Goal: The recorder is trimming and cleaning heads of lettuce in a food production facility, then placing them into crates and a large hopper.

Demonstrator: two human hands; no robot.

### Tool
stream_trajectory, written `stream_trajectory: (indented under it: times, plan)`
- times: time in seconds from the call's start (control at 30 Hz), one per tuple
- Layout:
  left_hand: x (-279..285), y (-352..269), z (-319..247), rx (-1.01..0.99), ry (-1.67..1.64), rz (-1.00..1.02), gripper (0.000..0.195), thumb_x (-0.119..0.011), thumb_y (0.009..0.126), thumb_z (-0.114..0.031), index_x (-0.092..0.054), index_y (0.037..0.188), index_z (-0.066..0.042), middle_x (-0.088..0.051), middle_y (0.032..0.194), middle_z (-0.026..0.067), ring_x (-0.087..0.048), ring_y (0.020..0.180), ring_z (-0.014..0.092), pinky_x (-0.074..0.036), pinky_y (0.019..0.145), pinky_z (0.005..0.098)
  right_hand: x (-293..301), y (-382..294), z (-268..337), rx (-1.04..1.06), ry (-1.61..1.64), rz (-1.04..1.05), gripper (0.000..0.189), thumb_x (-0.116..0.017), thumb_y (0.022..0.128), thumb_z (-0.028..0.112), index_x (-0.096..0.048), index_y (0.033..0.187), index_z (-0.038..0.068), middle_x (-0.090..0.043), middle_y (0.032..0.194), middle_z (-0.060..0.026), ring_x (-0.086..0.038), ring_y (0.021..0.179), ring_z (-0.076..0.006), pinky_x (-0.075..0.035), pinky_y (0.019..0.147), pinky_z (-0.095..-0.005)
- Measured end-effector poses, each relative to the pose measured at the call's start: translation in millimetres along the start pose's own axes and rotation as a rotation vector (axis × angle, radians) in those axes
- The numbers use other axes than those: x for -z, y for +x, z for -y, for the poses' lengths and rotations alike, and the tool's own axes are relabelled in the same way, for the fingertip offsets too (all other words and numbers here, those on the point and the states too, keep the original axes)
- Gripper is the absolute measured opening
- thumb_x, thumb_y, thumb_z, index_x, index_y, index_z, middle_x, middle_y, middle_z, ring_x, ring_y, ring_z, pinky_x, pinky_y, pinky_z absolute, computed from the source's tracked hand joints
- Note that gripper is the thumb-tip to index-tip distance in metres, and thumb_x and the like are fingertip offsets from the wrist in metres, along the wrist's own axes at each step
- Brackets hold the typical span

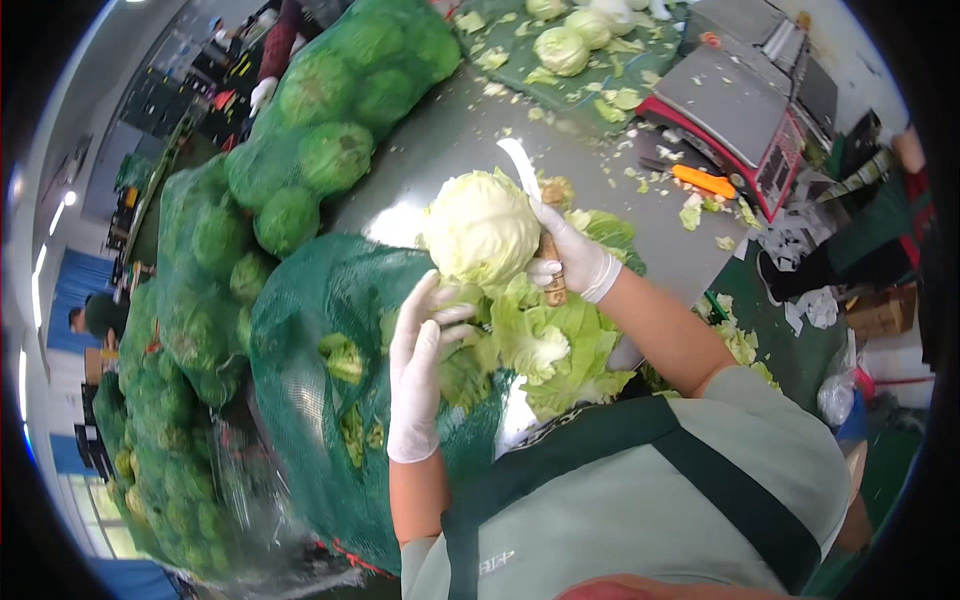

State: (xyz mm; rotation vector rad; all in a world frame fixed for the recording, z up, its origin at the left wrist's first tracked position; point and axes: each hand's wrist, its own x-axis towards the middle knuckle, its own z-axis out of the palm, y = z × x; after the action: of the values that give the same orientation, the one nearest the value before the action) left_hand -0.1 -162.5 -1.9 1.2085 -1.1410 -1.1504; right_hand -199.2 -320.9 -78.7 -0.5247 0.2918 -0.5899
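A trimmed pale green cabbage (pixel 480 225) is in front of me, above loose outer leaves. My right hand (pixel 570 251), in a white glove, grips a knife by its wooden handle (pixel 555 274). The curved blade (pixel 519 161) points away from me along the cabbage's right side. This hand is right against the cabbage; whether it bears any weight cannot be told. My left hand (pixel 424 352), also gloved, is at the cabbage's lower left with its fingers apart and nothing inside them. Cut cabbage leaves (pixel 555 345) lie below the cabbage, near my apron.
A green mesh sack (pixel 322 300) with leaf scraps lies to the left. Full mesh sacks of cabbages (pixel 322 82) line the table's left side. At upper right are a red-edged scale (pixel 720 105) and an orange-handled tool (pixel 703 181). Trimmed cabbages (pixel 562 51) lie at the far end.
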Motion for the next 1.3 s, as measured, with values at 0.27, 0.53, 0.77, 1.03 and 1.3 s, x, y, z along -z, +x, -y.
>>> stream_trajectory:
  times: [0.27, 0.53, 0.77, 1.03, 1.3]
  plan:
    - [-30, 44, 18, -0.160, -0.200, -0.023, 0.130, -0.095, 0.060, -0.027, -0.011, 0.158, -0.012, -0.031, 0.155, 0.0172, -0.037, 0.142, 0.033, -0.037, 0.115, 0.0468, -27, -34, -1, 0.164, -0.401, 0.010, 0.063, -0.066, 0.097, 0.037, -0.042, 0.148, 0.008, -0.057, 0.083, 0.0033, -0.042, 0.048, -0.0021, -0.036, 0.044, -0.0191]
    - [-21, 21, 20, -0.160, -0.327, -0.061, 0.129, -0.095, 0.057, -0.016, -0.014, 0.158, -0.012, -0.037, 0.151, 0.0162, -0.042, 0.138, 0.032, -0.041, 0.113, 0.0470, -49, -42, 14, 0.059, -0.843, -0.055, 0.087, -0.079, 0.085, 0.039, -0.036, 0.154, 0.010, -0.061, 0.088, 0.0001, -0.051, 0.054, -0.0056, -0.044, 0.049, -0.0219]
    - [-12, 6, 23, -0.161, -0.234, -0.122, 0.125, -0.092, 0.060, -0.010, -0.014, 0.157, -0.012, -0.040, 0.148, 0.0156, -0.046, 0.135, 0.031, -0.045, 0.110, 0.0455, -65, -58, 12, 0.588, -1.695, -0.119, 0.083, -0.074, 0.078, 0.013, -0.037, 0.152, 0.016, -0.065, 0.104, -0.0080, -0.065, 0.076, -0.0231, -0.055, 0.065, -0.0347]
    - [-16, -5, 22, -0.154, -0.157, -0.080, 0.120, -0.090, 0.062, -0.009, -0.016, 0.157, -0.009, -0.042, 0.145, 0.0173, -0.048, 0.132, 0.030, -0.044, 0.110, 0.0443, -48, -56, 7, 0.552, -1.901, -0.520, 0.080, -0.064, 0.077, 0.001, -0.039, 0.151, 0.020, -0.067, 0.113, -0.0136, -0.068, 0.081, -0.0306, -0.055, 0.069, -0.0372]
    - [-21, 8, 23, -0.111, 0.128, -0.138, 0.113, -0.086, 0.069, -0.008, -0.015, 0.157, -0.006, -0.039, 0.146, 0.0193, -0.047, 0.132, 0.029, -0.043, 0.110, 0.0407, -40, -49, -14, 0.470, -1.230, 0.080, 0.099, -0.085, 0.078, 0.029, -0.028, 0.157, 0.010, -0.051, 0.145, -0.0178, -0.042, 0.140, -0.0256, -0.029, 0.118, -0.0392]
